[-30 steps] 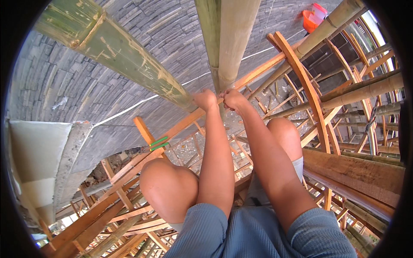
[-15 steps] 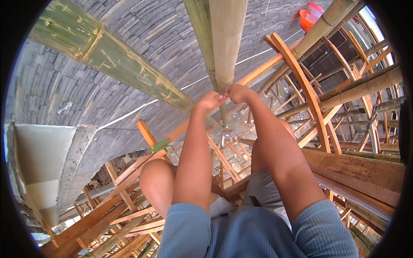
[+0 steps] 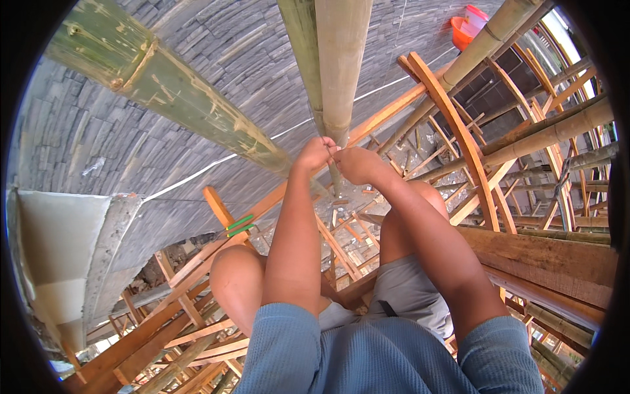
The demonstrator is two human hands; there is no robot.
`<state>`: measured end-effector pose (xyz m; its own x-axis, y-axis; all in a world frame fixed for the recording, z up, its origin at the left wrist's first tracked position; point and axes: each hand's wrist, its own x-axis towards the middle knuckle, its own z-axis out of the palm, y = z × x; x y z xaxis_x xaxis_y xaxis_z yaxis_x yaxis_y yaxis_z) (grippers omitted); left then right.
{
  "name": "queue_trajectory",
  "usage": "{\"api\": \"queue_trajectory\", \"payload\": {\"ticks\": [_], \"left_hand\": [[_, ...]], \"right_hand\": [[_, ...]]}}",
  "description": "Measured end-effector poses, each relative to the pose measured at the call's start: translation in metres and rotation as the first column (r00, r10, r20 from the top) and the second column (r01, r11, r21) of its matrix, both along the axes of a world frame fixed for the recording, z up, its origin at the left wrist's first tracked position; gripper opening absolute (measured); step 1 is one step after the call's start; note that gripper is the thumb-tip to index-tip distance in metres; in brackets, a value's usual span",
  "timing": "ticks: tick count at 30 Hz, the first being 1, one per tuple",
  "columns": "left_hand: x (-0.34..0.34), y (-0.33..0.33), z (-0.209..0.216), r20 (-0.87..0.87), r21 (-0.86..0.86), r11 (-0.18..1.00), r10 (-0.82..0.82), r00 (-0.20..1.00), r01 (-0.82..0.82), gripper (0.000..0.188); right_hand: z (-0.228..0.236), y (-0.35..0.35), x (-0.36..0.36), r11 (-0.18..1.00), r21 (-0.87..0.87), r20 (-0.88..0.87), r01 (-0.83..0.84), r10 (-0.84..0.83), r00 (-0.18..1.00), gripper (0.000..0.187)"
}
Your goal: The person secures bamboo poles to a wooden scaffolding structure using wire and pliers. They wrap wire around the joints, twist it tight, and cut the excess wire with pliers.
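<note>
My left hand (image 3: 315,155) and my right hand (image 3: 356,165) meet at the lower part of two upright bamboo poles, a pale one (image 3: 344,65) and a greener one (image 3: 303,62) beside it. Both hands have their fingers pinched together, fingertips almost touching. Whatever lies between them is too small to make out. Just below the hands, a long wooden beam (image 3: 387,116) runs slantwise past the poles. A tool with two green handles (image 3: 241,225) rests by the beam near my left knee; its working end is hidden.
A thick green bamboo pole (image 3: 190,98) slants in from upper left before a grey stone-clad wall (image 3: 236,52). Curved timber (image 3: 459,131) and crossing bamboo stand right. A heavy plank (image 3: 538,262) lies beside my right thigh. An orange basin (image 3: 461,34) sits far off; scaffold timbers drop below.
My right hand has turned and come slightly down and toward me, its back now facing up more. My left hand stays by the poles, fingers raised a little. The view has shifted slightly.
</note>
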<state>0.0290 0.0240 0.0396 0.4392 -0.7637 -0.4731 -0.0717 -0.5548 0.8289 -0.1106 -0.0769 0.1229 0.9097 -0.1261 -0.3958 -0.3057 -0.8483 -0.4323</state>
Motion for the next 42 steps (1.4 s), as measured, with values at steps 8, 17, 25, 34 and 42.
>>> {"api": "queue_trajectory", "payload": {"ticks": [8,17,25,34,42], "left_hand": [[-0.009,-0.010,-0.023,0.360,0.065,0.998,-0.005,0.933,-0.020,0.030],[-0.016,-0.010,0.024,-0.616,-0.169,0.900,0.221,0.756,-0.401,0.034],[-0.022,-0.017,0.016,-0.299,-0.115,0.876,0.420,0.857,-0.469,0.026],[-0.021,-0.007,0.000,-0.511,-0.179,0.724,0.510,0.692,-0.666,0.023],[-0.015,-0.006,0.023,-0.499,-0.162,0.760,0.487,0.717,-0.629,0.018]], "right_hand": [[0.056,-0.066,-0.086,0.969,0.247,-0.048,0.003,0.009,0.999,0.015],[-0.019,-0.103,-0.071,0.988,0.036,-0.469,-0.147,0.147,0.871,0.019],[-0.032,-0.127,-0.052,0.995,0.070,-0.712,-0.067,0.096,0.695,0.027],[0.007,-0.026,0.037,0.936,0.234,-0.061,0.264,-0.257,0.964,0.043],[-0.021,-0.021,0.020,0.966,0.061,0.221,0.251,-0.258,0.941,0.032]]}}
